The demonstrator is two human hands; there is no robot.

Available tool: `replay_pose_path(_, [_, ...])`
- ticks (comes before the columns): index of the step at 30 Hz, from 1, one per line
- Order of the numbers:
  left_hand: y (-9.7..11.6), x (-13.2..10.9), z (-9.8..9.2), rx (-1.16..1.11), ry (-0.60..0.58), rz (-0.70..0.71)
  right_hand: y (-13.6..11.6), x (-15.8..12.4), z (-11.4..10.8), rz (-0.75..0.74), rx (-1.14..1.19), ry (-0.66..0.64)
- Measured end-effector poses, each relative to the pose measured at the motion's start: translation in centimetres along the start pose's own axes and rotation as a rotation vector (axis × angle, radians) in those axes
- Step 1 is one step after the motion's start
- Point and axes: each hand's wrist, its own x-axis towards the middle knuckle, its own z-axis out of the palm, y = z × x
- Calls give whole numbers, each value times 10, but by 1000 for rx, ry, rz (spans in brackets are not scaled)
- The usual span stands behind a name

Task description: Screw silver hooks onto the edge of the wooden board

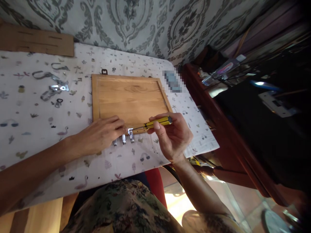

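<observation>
Patterned shirt [121, 207] nearest, bottom of view. Then the table's white printed tablecloth [109, 174], flamingos and palms on it. Right hand [173, 136] closed around a yellow-and-black screwdriver [159, 123], thumb along the handle, shaft pointing left at a shiny metal latch [130, 131] at the near edge of the wooden panel [128, 97]. Tip contact too small to tell. Left hand [104, 132] lies over the panel's near edge, fingers close together, fingertips just beside the latch; can't tell if they pinch anything. More narrow metal pieces [124, 139] stick out past that edge, toward the person. Panel lies flat on the tablecloth, raised rim, wood grain showing. Dark red wooden furniture [230, 142] to the right of the table. Further out on the left, loose metal hardware [52, 92] lies in a scatter, well apart from the panel. Dark metal fitting [104, 71] at the panel's far edge. Pixelated rectangle [172, 81] near its far right corner. Cardboard [36, 40] far left, against damask-patterned wallpaper [128, 19].
</observation>
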Motion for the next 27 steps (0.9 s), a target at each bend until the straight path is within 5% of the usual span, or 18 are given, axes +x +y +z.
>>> replay_pose_path(22, [1, 1, -1, -59, 5, -25, -11, 16, 4, -164, -90, -154])
replay_pose_path(27, [1, 1, 0, -35, -12, -24, -13, 23, 7, -69, -26, -183])
